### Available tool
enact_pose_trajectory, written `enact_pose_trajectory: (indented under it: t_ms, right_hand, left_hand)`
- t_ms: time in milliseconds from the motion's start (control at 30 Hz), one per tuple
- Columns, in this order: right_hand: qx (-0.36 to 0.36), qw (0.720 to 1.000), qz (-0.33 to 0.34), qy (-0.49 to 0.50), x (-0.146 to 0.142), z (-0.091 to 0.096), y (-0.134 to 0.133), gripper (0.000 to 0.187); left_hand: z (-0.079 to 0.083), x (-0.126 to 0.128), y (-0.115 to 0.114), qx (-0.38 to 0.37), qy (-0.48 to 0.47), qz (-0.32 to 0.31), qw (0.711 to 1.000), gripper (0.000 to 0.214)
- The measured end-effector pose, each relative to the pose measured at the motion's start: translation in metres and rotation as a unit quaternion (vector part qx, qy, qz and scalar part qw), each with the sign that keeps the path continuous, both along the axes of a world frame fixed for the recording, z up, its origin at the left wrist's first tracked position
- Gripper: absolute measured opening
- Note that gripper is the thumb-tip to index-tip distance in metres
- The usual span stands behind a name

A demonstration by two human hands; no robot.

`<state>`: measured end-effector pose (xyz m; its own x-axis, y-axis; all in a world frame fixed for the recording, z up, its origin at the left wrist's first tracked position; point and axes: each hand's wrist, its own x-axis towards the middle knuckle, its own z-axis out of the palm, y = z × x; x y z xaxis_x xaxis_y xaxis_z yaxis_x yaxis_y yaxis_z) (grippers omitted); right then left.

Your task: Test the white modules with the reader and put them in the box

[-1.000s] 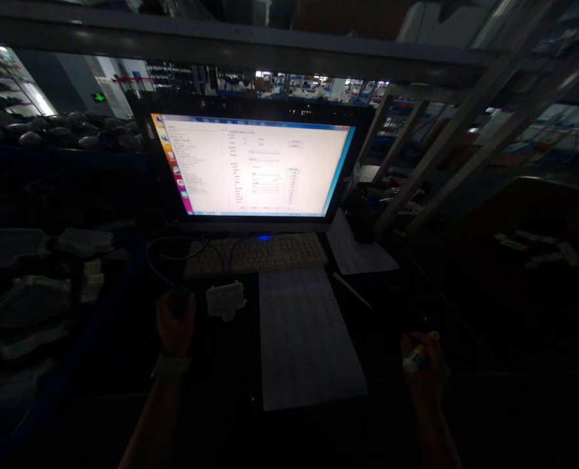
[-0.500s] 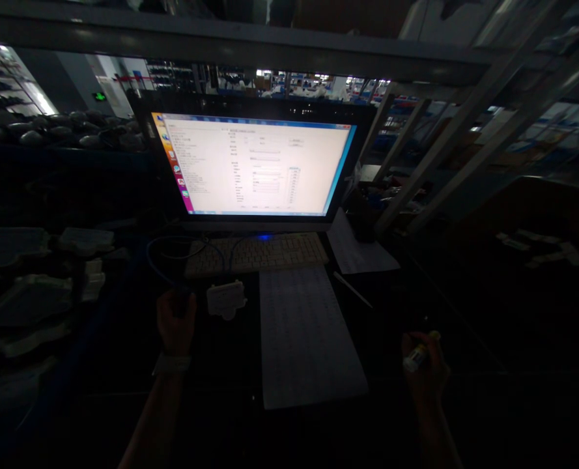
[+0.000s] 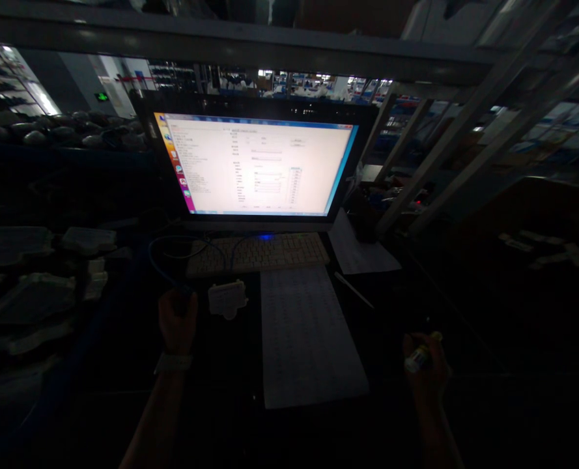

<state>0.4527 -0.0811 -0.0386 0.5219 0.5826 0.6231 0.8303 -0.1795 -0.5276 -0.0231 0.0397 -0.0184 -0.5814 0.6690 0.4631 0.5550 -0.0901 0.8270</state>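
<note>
My left hand (image 3: pixel 176 322) is closed around the end of a blue cable (image 3: pixel 153 264). The cable loops up from the fingers towards the keyboard; darkness hides what sits at its tip. Right of that hand lies a pale, flat plastic piece (image 3: pixel 227 299) with small tabs, apart from the fingers. On the far right, my right hand (image 3: pixel 428 365) is closed on a short cylinder (image 3: pixel 419 358) with a yellow end and a whitish body. Its exact kind is too dark to tell. Between the hands a printed paper sheet (image 3: pixel 311 345) lies on the dark table.
A lit monitor (image 3: pixel 260 169) stands behind a white keyboard (image 3: pixel 274 251). Right of the sheet are a white pen-like stick (image 3: pixel 353 290) and another paper (image 3: pixel 365 251). Several translucent plastic pieces (image 3: pixel 30 299) lie at left. A metal shelf beam (image 3: pixel 230 49) crosses above.
Both hands keep their holds and hardly move. The whole view shifts very slightly.
</note>
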Motion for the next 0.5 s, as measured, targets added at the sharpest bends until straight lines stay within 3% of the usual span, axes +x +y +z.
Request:
enact_pose_trajectory:
  t_ms: [500]
  right_hand:
    - [-0.002,1.0,-0.006,0.006,-0.0015,0.0008,0.0006,0.062]
  left_hand:
    - [-0.0036,-0.0018,0.0014,-0.005,-0.018,-0.009,1.0,0.058]
